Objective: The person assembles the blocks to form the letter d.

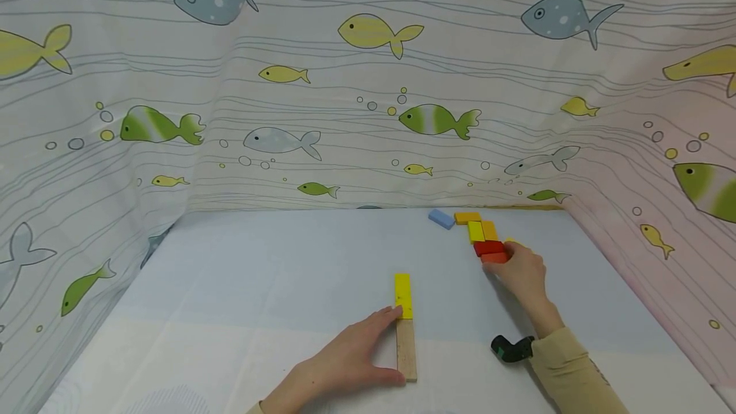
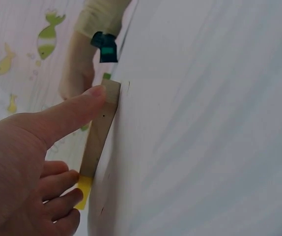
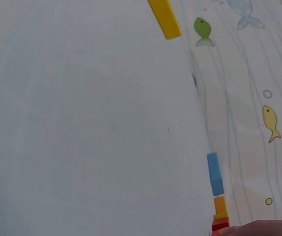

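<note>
Two blocks (image 1: 406, 350) touch the outspread left hand (image 1: 352, 355); the right hand (image 1: 523, 273) pinches one of two red blocks (image 1: 492, 258).

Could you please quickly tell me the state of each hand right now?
Left hand: open, thumb touching the near end of the plain wooden block.
Right hand: closed, pinching the nearer red block.

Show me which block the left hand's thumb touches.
The bare wooden block, end to end with and nearer than a yellow block; its plain wood colour sets it apart.
</note>
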Demonstrator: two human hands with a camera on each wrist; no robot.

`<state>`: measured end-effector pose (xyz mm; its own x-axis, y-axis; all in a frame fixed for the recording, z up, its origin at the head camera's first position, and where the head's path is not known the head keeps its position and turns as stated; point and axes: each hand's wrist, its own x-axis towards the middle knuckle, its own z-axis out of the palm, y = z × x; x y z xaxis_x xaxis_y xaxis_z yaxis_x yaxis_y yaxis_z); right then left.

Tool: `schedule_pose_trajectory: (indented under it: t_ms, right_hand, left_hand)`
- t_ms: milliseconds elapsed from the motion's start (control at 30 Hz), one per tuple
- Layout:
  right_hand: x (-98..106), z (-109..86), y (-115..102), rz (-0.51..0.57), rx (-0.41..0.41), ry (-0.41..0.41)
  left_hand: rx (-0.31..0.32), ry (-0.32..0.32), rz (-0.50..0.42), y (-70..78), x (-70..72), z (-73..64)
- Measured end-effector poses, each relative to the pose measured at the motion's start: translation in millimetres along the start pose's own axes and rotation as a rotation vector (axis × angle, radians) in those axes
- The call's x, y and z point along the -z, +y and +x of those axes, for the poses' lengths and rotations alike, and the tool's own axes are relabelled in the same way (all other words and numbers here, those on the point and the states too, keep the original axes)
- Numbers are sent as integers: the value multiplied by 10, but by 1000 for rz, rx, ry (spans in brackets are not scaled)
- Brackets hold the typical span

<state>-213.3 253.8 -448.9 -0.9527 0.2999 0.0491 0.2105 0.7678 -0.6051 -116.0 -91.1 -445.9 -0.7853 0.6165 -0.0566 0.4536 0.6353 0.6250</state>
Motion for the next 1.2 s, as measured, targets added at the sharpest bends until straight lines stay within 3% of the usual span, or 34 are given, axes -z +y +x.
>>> schedule_pose_trajectory:
  t_ms: [267, 567, 1000, 1200]
  right_hand:
    - [53, 22, -12, 30, -13, -20]
    - [153, 0, -86, 139, 46, -81]
    - [114, 5, -143, 210, 90, -191]
    - [65, -5, -173, 262, 148, -227]
  left_hand:
    - [-1, -3, 2, -1, 1, -4]
    - [-17, 4, 9, -4, -3, -12]
    - [-24, 2, 5, -29, -27, 13]
    - [-34, 11, 17, -39, -43, 10]
